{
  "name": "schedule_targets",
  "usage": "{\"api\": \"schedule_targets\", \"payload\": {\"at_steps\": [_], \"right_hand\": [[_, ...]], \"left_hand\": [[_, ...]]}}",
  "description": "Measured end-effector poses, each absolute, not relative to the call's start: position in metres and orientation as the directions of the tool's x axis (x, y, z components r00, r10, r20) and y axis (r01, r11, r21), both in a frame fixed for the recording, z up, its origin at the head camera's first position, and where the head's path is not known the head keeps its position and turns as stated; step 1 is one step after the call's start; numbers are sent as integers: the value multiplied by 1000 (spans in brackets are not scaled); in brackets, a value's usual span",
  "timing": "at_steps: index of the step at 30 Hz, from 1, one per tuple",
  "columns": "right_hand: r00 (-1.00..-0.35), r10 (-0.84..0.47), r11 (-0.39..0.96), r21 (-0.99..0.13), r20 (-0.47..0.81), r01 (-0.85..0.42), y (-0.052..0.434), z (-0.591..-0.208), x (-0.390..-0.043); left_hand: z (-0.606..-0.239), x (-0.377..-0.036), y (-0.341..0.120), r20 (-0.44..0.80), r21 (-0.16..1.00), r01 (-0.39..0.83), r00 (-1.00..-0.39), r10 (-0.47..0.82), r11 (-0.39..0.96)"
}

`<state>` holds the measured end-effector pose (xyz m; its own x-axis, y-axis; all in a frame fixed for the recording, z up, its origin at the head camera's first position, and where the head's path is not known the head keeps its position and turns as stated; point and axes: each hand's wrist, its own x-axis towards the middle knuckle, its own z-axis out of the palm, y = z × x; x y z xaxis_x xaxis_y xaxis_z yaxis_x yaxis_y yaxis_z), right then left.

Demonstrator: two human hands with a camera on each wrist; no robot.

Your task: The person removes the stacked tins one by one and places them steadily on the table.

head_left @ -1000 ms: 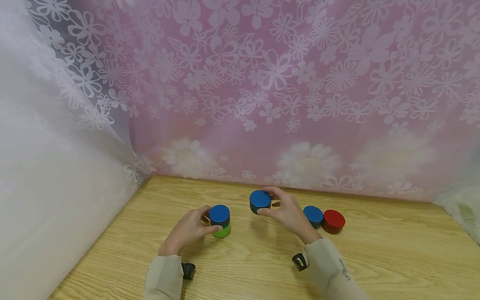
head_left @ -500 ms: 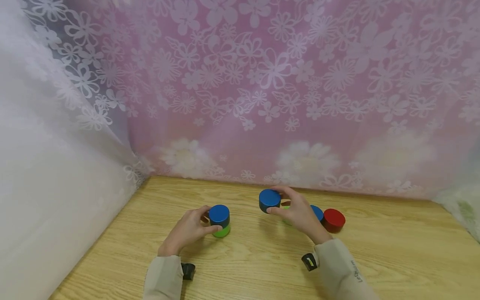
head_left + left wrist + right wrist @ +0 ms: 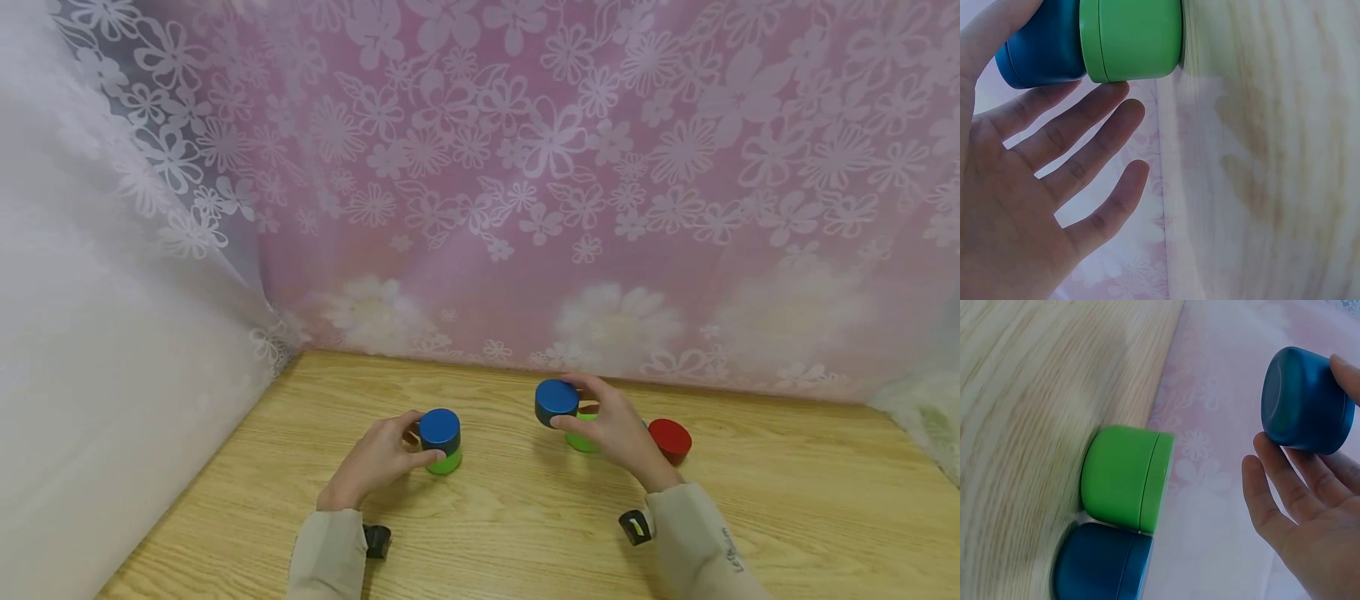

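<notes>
My left hand (image 3: 377,461) pinches a round blue tin (image 3: 439,428) between thumb and fingers. That tin sits on a green tin (image 3: 446,463) that stands on the table; in the left wrist view two fingertips lie against the pair. My right hand (image 3: 617,433) grips another blue tin (image 3: 1310,403) by its sides, raised off the table. Just beyond and below this hand stands a second green tin (image 3: 1122,478), partly covered by the hand in the head view. A further blue tin (image 3: 1100,562) stands close beside it, mostly hidden in the head view.
A red tin (image 3: 670,441) stands right of the right hand, near the hidden blue one. The wooden table (image 3: 495,533) ends at a pink flowered curtain (image 3: 480,208) behind and a white cloth (image 3: 112,375) on the left.
My right hand has moved to the right with its blue tin, coming over the second green tin and covering most of the standing blue one. My left hand stays put.
</notes>
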<state>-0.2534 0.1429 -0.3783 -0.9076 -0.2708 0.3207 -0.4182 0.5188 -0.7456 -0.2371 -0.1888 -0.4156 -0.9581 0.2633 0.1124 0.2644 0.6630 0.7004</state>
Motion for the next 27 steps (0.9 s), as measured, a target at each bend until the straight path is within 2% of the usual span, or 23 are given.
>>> {"api": "schedule_targets", "payload": {"at_steps": [27], "right_hand": [[-917, -232, 524, -753, 323, -398, 172, -380, -250]], "left_hand": [[-416, -237, -189, 117, 701, 273, -956, 270, 659]]}}
